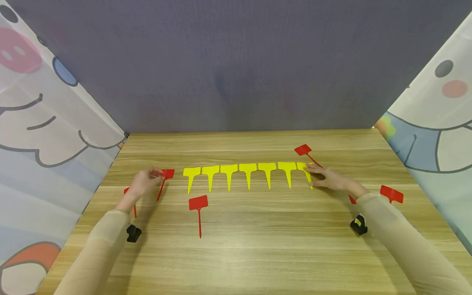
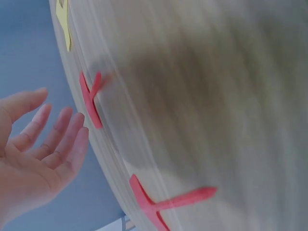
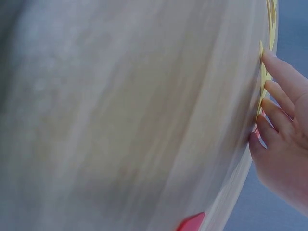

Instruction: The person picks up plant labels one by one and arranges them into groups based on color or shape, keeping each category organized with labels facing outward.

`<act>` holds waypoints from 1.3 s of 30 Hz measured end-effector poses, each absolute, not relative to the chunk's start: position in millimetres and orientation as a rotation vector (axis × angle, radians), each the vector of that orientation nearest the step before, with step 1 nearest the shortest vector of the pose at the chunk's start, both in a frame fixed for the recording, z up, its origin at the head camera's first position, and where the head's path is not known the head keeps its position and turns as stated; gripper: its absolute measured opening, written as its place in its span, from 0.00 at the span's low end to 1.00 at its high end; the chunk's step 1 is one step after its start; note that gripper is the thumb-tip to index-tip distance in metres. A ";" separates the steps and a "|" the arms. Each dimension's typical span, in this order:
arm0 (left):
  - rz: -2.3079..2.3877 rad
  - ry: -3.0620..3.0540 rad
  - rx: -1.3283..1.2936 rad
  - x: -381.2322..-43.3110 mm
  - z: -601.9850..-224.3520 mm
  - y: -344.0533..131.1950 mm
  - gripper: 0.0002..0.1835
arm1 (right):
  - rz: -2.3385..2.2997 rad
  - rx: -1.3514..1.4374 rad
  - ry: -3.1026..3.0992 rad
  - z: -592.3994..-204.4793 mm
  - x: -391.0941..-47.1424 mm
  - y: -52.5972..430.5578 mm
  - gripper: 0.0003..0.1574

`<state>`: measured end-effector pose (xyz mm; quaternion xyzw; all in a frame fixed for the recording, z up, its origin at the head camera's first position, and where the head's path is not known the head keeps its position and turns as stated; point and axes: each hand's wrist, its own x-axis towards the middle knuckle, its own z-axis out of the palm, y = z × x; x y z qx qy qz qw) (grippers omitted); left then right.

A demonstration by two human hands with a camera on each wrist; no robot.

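Several yellow T-shaped plant labels (image 1: 248,168) lie in a row, stems toward me. At the row's right end, my right hand (image 1: 330,179) touches the last yellow label (image 1: 301,165) with extended fingers, covering part of it. In the right wrist view its fingertips (image 3: 266,54) rest along a yellow edge. Left of the row, my left hand (image 1: 144,181) hovers beside a red plant label (image 1: 168,174). The left wrist view shows this left hand (image 2: 43,149) with loosely bent, spread fingers and nothing in them.
Another red label (image 1: 198,203) lies below the row's left end. A red label (image 1: 127,190) is partly behind my left wrist. More red labels lie at upper right (image 1: 303,150) and far right (image 1: 391,194). A small black device (image 1: 133,233) sits by each sleeve. A grey panel (image 1: 236,82) stands behind.
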<state>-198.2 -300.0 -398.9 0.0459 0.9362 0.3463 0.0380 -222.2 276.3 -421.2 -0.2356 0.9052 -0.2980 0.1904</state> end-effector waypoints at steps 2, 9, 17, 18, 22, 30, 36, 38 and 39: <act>1.049 2.866 0.145 -201.9 -398.8 -303.4 0.13 | -0.836 -0.662 2.545 -421.1 -222.4 276.5 0.40; 0.941 2.881 0.150 -211.4 -397.8 -309.6 0.16 | -0.836 -0.664 2.548 -421.8 -222.6 276.7 0.40; 0.832 2.837 0.202 -218.8 -399.6 -310.9 0.21 | -0.842 -0.667 2.545 -421.0 -221.4 276.0 0.39; 0.821 2.838 0.222 -219.6 -400.2 -311.3 0.21 | -0.842 -0.665 2.543 -420.7 -221.4 276.1 0.39; 0.792 2.859 0.285 -222.2 -402.0 -312.0 0.21 | -0.849 -0.665 2.537 -420.1 -221.5 276.3 0.39; 0.787 2.831 0.331 -227.7 -403.5 -316.4 0.22 | -0.866 -0.678 2.538 -421.9 -222.4 278.0 0.39; 0.779 2.783 0.327 -229.9 -403.1 -318.4 0.23 | -0.859 -0.677 2.547 -423.3 -222.4 277.9 0.39; 0.772 2.768 0.305 -230.4 -403.6 -318.9 0.25 | -0.856 -0.670 2.545 -424.4 -222.7 278.2 0.39; 0.767 2.762 0.293 -230.6 -403.9 -319.0 0.25 | -0.854 -0.667 2.543 -424.8 -222.9 278.3 0.39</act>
